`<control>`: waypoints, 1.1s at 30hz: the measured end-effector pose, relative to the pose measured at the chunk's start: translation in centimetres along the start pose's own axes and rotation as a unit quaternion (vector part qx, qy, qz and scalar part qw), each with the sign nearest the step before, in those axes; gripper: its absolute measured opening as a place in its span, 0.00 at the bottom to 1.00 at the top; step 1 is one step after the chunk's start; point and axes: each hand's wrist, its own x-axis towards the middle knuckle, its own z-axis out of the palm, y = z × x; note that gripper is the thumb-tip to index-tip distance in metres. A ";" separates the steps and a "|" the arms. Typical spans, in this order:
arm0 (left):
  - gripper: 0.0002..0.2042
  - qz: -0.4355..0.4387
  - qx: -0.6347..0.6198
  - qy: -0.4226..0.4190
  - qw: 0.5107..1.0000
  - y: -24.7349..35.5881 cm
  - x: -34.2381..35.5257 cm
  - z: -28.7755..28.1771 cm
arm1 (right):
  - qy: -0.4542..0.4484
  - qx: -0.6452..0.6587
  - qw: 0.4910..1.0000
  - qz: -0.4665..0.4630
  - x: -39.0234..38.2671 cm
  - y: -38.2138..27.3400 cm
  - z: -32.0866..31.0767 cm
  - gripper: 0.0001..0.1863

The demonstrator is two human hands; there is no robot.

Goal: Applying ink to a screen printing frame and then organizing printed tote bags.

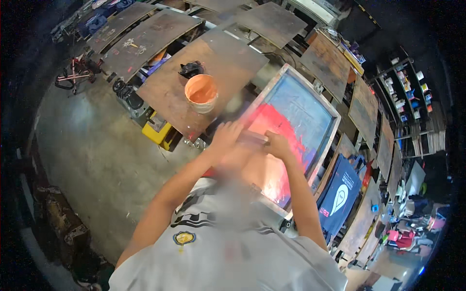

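Note:
A squeegee [253,137] spans the gap between my two hands, above the near left part of a screen-printing frame [331,127]. My left hand [226,137] is closed round its left end, and my right hand [277,145] grips the right end. Red-pink ink [275,121] is smeared over the left and near parts of the blue mesh [303,104]. The frame lies tilted across the view, its far corner pointing up. My forearms and body hide its near left side, and the squeegee's lower edge is blurred.
Left of the frame, a tub of orange ink [200,93] and a crumpled black thing [192,69] rest on a brown board [228,53]. A yellow-and-black box [159,132] sits below. Dark printed fabric [340,194] lies on a board at right. More boards stand in rows.

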 end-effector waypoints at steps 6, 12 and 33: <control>0.31 0.255 0.069 -0.061 0.963 2.7 9.7 0.3 | 0.266 0.082 0.937 0.213 -6.1 -1.9 3.1 0.26; 0.34 0.338 0.068 -0.162 0.924 5.9 16.0 4.6 | 0.286 0.071 0.887 0.355 -6.9 -2.1 4.2 0.27; 0.26 -0.106 -0.006 -0.014 0.994 -0.2 -0.8 2.1 | -0.051 -0.048 0.997 -0.044 5.5 0.7 -1.4 0.22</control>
